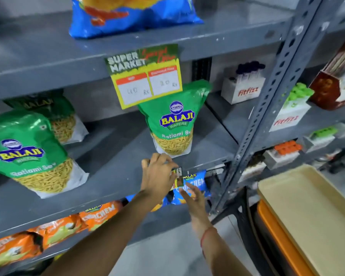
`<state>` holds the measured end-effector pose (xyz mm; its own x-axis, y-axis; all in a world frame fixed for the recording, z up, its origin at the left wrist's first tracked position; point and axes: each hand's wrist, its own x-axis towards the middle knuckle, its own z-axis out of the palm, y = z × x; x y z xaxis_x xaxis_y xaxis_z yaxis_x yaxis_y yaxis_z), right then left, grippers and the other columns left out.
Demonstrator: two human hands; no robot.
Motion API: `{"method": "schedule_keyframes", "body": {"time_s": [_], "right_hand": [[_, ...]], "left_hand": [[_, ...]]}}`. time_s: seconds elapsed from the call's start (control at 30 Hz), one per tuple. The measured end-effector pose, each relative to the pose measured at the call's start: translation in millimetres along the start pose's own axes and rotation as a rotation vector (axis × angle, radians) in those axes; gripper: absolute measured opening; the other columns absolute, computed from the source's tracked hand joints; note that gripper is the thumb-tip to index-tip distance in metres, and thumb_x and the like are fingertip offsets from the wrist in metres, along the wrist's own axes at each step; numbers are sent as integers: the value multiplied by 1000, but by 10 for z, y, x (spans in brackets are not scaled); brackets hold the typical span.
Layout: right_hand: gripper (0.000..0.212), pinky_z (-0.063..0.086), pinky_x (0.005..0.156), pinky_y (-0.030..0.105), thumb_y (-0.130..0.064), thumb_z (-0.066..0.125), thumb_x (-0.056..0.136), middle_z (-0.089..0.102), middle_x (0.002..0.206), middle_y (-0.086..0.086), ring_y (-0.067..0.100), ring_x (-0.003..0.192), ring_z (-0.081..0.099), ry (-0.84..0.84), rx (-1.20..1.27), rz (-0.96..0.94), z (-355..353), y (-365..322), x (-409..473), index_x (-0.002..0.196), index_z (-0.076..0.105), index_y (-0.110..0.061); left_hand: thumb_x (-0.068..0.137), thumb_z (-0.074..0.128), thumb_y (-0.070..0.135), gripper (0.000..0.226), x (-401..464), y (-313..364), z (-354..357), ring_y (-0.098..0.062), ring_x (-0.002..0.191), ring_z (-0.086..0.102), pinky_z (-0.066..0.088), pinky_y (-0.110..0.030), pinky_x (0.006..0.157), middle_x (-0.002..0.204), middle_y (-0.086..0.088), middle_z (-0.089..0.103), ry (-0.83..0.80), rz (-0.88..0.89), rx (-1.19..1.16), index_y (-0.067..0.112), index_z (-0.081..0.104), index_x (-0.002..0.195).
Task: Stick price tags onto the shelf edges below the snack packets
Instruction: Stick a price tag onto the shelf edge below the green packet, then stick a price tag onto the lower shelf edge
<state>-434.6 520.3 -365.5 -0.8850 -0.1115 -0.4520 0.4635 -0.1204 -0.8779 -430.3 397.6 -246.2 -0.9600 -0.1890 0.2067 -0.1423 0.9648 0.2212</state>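
My left hand (159, 172) presses a small price tag (178, 177) against the front edge of the middle grey shelf (108, 188), just below a green Balaji Ratlami Sev packet (173, 124). Most of the tag is hidden under my fingers. My right hand (193, 196) hovers just below and to the right of the tag, fingers spread, touching its lower corner. A larger green and yellow price tag (145, 76) hangs from the upper shelf edge below a blue snack packet (131, 14).
More green sev packets (30, 152) stand at the left of the middle shelf. Orange (54, 230) and blue (193, 186) snack packets lie on the shelf beneath. Fitfizz boxes (245, 90) sit beyond the slotted upright (267, 108). Beige and orange trays (307, 220) are stacked at right.
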Motion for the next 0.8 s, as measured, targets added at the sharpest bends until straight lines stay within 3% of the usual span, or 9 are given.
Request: {"method": "schedule_keyframes", "body": {"time_s": [0.1,0.2,0.3,0.37,0.43,0.5,0.6,0.7,0.8], "right_hand": [[40,47,84,29,-27,81,72,68,110,5,17,102,63,1,129,40,97,-57,34,106,67,-11],[14,47,72,18,-11,77,80,70,93,5,12,87,64,112,217,56,163,-39,82,90,69,-9],[13,48,67,13,-7,77,79,72,84,4,3,73,66,149,243,45,213,-40,63,89,69,-5],[13,49,72,20,-6,77,78,73,75,-1,0,68,67,166,239,3,178,-31,78,87,69,-2],[11,52,81,36,-13,81,74,75,78,3,8,76,68,167,195,-59,101,-51,87,79,72,-7],[18,52,86,41,-27,84,66,73,96,14,20,93,68,165,111,-135,42,-139,46,76,76,-14],[14,48,83,21,-18,85,69,60,105,14,21,101,59,217,-45,-324,-11,-362,-10,70,77,-29],[24,42,97,38,-26,85,70,49,96,-7,22,104,49,252,-343,-541,-78,-551,-17,71,71,-46],[10,38,93,48,-36,81,72,47,99,-12,15,106,41,268,-643,-695,-144,-559,40,75,73,-43]], "left_hand": [[63,84,29,16,88,0,94,-25,94,56,38,-38,71,91,5,66,40,9,-13,30,75,76],[68,80,34,11,134,0,147,-24,98,52,33,-36,74,94,5,65,67,-1,-26,29,75,77],[73,76,31,4,148,3,167,-26,101,53,29,-37,76,97,5,64,57,-3,-7,27,76,75],[74,75,30,3,128,-9,166,-25,102,52,22,-35,75,99,6,62,66,-19,2,28,76,73],[73,77,31,3,80,-44,155,-22,101,51,14,-32,71,101,6,61,112,-57,-20,28,76,71],[73,78,32,5,16,-80,125,-21,102,49,12,-31,73,103,5,60,172,-119,-82,29,75,71],[74,78,38,7,-93,-107,88,-19,103,46,15,-32,76,104,6,56,240,-235,-135,31,75,75],[74,77,40,8,-250,-139,119,-18,105,45,16,-33,79,107,6,55,266,-330,-166,31,75,74],[73,78,40,9,-409,-175,223,-17,107,43,13,-33,81,108,6,54,241,-375,-148,32,75,70]]}}
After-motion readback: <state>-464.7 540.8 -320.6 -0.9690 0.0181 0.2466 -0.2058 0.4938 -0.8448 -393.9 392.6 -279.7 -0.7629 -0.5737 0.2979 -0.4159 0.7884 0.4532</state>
